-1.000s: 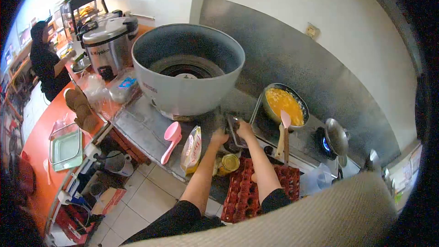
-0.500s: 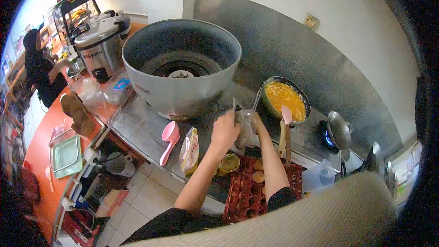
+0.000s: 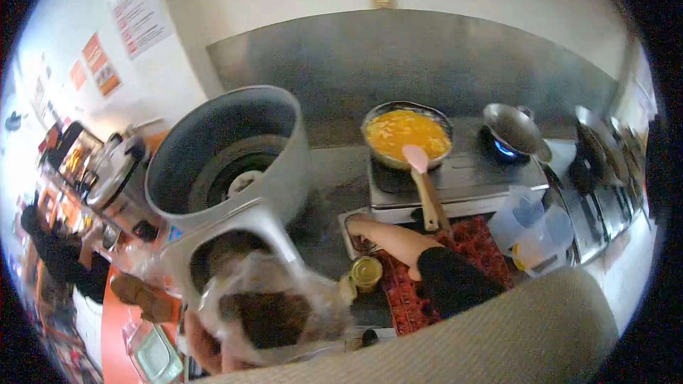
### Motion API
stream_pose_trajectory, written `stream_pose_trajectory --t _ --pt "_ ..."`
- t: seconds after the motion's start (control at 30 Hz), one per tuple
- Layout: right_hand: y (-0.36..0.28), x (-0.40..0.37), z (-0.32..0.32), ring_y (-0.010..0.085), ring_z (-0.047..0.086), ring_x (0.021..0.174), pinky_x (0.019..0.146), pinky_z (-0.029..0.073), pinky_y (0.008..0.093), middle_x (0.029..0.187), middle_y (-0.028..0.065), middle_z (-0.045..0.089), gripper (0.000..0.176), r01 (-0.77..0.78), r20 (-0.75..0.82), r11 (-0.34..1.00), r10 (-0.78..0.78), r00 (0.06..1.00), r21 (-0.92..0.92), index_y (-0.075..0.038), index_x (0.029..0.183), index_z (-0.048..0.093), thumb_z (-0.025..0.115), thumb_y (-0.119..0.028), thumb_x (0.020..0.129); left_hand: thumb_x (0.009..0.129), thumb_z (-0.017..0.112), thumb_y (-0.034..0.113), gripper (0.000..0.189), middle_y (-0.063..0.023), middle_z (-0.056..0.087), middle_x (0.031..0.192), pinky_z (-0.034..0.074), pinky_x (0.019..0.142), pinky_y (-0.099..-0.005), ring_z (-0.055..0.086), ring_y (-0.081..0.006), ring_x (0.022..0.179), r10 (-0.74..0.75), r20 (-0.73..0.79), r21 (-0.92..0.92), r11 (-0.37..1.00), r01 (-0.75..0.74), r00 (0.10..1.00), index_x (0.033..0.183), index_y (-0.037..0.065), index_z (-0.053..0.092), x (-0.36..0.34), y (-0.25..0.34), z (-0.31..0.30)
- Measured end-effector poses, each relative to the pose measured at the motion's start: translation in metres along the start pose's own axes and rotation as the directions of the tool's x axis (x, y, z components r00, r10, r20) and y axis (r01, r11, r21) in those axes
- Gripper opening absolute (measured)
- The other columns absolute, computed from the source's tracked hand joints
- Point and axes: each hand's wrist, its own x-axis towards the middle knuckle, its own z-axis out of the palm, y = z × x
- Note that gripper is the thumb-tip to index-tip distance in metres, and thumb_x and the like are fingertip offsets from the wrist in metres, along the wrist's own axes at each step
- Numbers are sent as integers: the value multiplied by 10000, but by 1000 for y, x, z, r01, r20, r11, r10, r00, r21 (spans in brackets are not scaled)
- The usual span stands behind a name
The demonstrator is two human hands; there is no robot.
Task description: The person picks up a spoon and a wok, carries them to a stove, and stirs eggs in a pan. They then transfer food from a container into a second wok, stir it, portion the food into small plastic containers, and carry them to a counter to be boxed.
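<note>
at the lower middle of the view, close to the camera, a clear plastic bag [image 3: 324, 313] hung in front of a metal container [image 3: 276, 231]. the bag was crumpled and see-through, cloudy along its folds, with pale glints where the light caught it. through its side showed a dark brown mass [image 3: 274, 318], almost black in the middle and uneven at the edges; blur hid its texture, so what it was could not be told. the container was tilted, its broad rim pale and shiny, its hollow dim and brownish.

the left hand [image 3: 203, 345] was at the bag's lower left side, fingers slightly bent against it. the rest of that hand was hidden, and i could not tell whether it pinched the plastic, the metal or both. the right hand [image 3: 366, 229] reached over to a small metal tray [image 3: 348, 247] just in front of the stove [image 3: 466, 183], fingers down at the tray; whether they were closed on anything was unclear.

beside that forearm stood a jar [image 3: 366, 272] with a yellowish top, next to a dark red egg tray [image 3: 405, 306]. left of them, behind the container, a big grey pot [image 3: 288, 171] leaned in view, wide open at the top.
</note>
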Motion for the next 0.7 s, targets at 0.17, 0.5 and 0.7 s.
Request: stream_pose_trajectory --t 0.17,0.5,0.7 --pt "-46 -66 -42 317 640 789 667 501 455 930 181 655 240 168 -329 910 -302 895 -379 -24 893 680 528 -175 785 793 591 55 220 9 532 886 400 707 -222 484 -85 818 60 67 -19 998 -59 996 1010 25 569 -13 2 27" --pt "-114 -366 -118 276 585 975 831 464 367 1013 185 604 243 899 -796 219 -419 437 378 27 1066 515 482 -130 883 803 590 57 215 11 535 891 402 716 -223 487 -84 823 140 377 -193 979 -70 916 1015 24 571 -113 38 161" --pt "100 -626 -10 305 577 982 838 442 403 985 193 608 257 753 -503 497 -561 657 430 6 1033 550 469 -193 892 809 590 58 212 13 536 894 404 722 -223 490 -84 826 130 573 -294 954 55 809 1017 24 572 -222 65 277"
